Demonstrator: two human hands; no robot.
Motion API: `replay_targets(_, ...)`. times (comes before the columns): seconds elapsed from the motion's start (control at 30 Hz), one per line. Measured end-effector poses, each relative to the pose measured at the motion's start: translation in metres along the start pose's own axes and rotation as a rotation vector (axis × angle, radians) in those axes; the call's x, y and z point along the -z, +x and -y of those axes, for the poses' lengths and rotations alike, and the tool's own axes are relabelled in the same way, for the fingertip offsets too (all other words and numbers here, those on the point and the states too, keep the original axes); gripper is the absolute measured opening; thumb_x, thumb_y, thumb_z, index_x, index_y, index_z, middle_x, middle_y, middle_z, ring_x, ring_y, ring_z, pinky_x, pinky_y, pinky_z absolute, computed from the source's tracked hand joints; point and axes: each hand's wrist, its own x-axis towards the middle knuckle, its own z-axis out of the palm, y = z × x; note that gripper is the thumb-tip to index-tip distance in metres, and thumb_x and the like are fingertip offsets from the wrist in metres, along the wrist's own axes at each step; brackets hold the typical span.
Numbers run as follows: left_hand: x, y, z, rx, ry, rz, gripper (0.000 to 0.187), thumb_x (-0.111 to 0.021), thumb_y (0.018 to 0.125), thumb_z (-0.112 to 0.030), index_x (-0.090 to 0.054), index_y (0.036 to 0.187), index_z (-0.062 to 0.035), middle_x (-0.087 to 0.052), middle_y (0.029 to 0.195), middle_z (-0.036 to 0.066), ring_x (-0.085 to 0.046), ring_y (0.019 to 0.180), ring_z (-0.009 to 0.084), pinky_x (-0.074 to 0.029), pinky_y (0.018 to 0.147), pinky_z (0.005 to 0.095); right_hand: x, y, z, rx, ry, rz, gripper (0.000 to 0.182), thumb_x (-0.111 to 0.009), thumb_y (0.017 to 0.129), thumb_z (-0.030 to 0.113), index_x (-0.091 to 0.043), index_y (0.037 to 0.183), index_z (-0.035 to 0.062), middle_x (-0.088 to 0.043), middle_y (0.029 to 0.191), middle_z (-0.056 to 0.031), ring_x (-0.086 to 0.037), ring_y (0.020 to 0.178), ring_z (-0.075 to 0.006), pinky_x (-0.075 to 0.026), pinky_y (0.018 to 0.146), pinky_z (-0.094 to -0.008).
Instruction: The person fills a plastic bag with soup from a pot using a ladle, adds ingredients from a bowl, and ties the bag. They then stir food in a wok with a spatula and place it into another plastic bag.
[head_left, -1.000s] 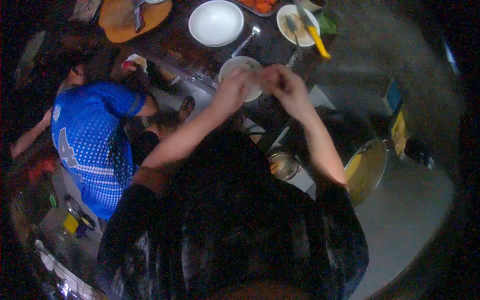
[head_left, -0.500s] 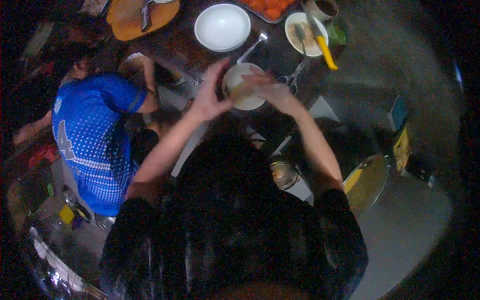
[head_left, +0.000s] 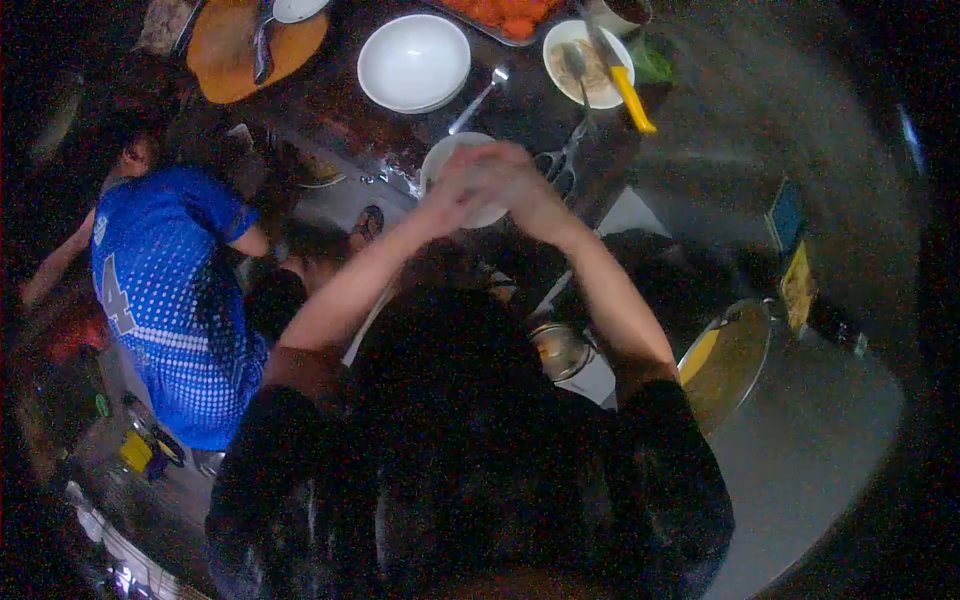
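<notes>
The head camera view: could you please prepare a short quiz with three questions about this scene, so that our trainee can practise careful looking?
1. Multiple choice. What colour is the handle of the knife that lies against the white dish?
A) red
B) yellow
C) blue

2. True or false. In this view, the left hand and the right hand both overlap the pale bowl.

3. Fill in. The blue shirt of the nearby person carries the number ___ on its back.

Key: 1. B; 2. true; 3. 4
</notes>
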Motion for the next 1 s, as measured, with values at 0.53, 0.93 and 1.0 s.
replay_targets(0.53,0.038,0.01,-0.036,-0.485,0.649,0.476,0.013,-0.053,0.072,-0.017,-0.059,0.083,-0.0143,-0.056,0.096,0.003,-0.045,0.103,0.0196,-0.024,0.09,0.0437,0.004,0.054,-0.047,-0.218,-0.197,0.292,0.027,-0.061,0.07,0.029,-0.058,0.071,0.0021,-0.054,0.06,-0.0023,-0.049,0.054,-0.0101,-0.038,0.047,-0.0245)
replay_targets(0.93,0.006,-0.011,-0.051,0.552,0.366,0.06,0.037,-0.032,0.081,-0.031,-0.059,0.09,-0.0062,-0.056,0.091,0.019,-0.052,0.086,0.0327,-0.036,0.076,0.0403,-0.087,-0.034,-0.032,-0.874,1.226,-0.243,0.037,-0.04,0.081,0.046,-0.044,0.106,0.0185,-0.054,0.082,0.0029,-0.05,0.07,-0.0097,-0.042,0.057,-0.0239)
replay_targets(1.0,0.007,-0.008,-0.048,0.508,0.435,0.117,0.038,-0.032,0.08,-0.031,-0.058,0.092,-0.0062,-0.055,0.092,0.02,-0.052,0.088,0.0333,-0.036,0.078,0.0394,-0.086,-0.034,-0.032,-0.844,1.432,-0.225,0.033,-0.035,0.084,0.042,-0.044,0.107,0.0201,-0.051,0.091,0.0054,-0.047,0.076,-0.0075,-0.041,0.061,-0.0265)
